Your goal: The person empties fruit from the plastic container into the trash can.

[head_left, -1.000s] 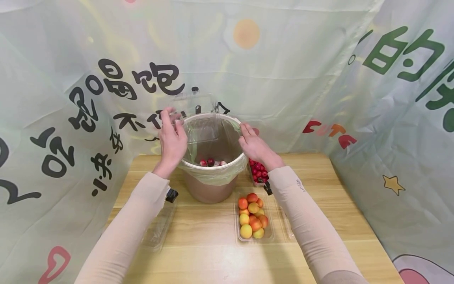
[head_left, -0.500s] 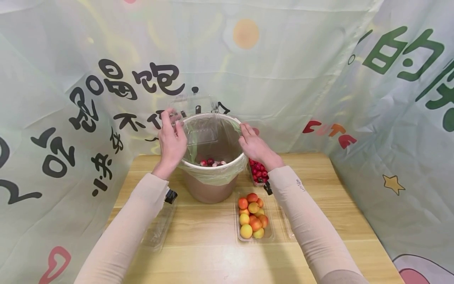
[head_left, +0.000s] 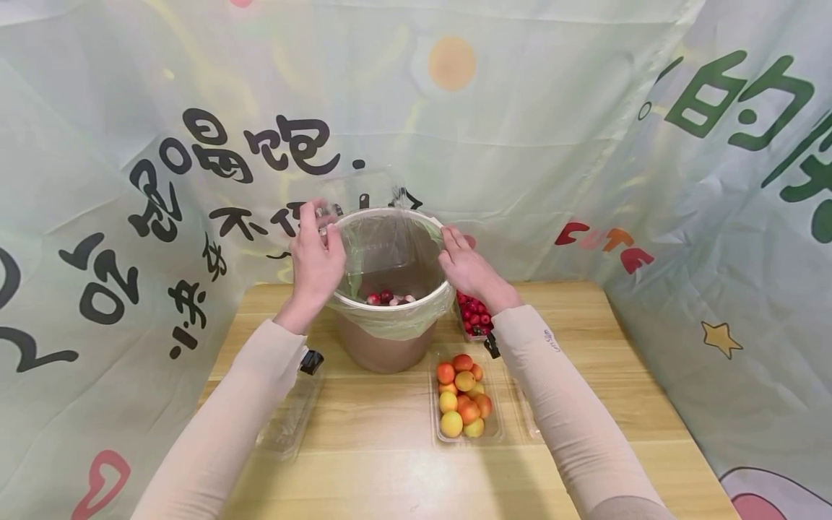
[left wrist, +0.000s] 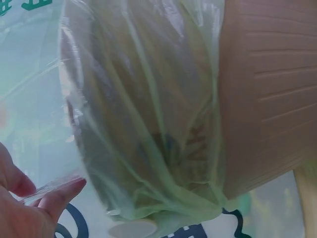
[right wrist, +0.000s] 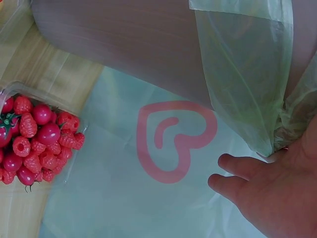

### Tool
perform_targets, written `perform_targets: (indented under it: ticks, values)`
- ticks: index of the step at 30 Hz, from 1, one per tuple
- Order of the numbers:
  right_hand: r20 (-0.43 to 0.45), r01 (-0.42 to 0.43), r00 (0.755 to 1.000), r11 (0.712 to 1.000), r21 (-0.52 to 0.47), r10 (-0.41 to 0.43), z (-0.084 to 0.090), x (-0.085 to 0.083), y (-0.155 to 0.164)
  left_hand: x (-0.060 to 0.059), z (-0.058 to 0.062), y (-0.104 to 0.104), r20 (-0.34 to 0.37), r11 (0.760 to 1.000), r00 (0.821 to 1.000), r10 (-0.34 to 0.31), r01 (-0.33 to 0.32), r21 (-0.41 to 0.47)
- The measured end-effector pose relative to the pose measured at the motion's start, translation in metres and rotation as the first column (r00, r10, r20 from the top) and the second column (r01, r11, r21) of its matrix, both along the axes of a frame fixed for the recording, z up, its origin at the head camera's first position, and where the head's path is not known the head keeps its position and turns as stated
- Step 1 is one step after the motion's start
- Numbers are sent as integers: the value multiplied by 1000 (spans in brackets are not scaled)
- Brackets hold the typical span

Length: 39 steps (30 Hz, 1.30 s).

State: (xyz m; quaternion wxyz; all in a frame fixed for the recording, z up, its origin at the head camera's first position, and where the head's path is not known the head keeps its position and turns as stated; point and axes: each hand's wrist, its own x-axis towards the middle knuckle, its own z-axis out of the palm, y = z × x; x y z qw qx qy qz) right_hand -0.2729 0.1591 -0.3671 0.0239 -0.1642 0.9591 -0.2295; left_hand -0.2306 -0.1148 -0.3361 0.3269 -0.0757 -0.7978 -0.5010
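My left hand (head_left: 315,263) pinches the edge of a clear plastic clamshell container (head_left: 386,249), which hangs tilted over the trash bin (head_left: 386,350). In the left wrist view, a thumb and finger (left wrist: 62,198) squeeze its thin clear edge. The bin is brown with a white rim and a pale green bag (head_left: 399,325) folded over it. At the opposite side of the rim, my right hand (head_left: 471,267) grips the bin, two fingers extended outside in the right wrist view. Several dark red and pale round fruits (head_left: 386,297) lie inside; their kind is unclear.
Before the bin stands a clear box of yellow and orange-red fruits (head_left: 464,397). Raspberries and cherry tomatoes (right wrist: 42,141) fill another box to its right. A clear plastic container (head_left: 289,426) lies under the left forearm. Printed cloth (head_left: 520,144) surrounds the wooden table (head_left: 383,469).
The clear container has shifted slightly right and down over the bin with my left hand. More pale fruit shows in the bin than a second ago. My right hand stays on the rim.
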Motion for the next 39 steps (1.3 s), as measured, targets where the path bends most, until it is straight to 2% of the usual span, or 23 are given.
perform_targets:
  ticks: [6,20,30,34,39]
  values:
    - [12,1,1000,1000,-1,-1,0,1,0,8,7,-1,45,998,999,-14,17,-61]
    - [17,1,1000,1000,-9,-1,0,1,1,27,20,1,157,991,987,-41,60,-120]
    - [27,1,1000,1000,-12,0,-2,1,2,41,22,-5,248,988,964,-96,122,-94]
    - [29,2,1000,1000,-14,-1,-2,1,2,47,21,-7,292,980,948,-128,165,-108]
    - [25,3,1000,1000,-12,-2,-1,2,2,54,22,-9,331,977,929,-166,200,-71]
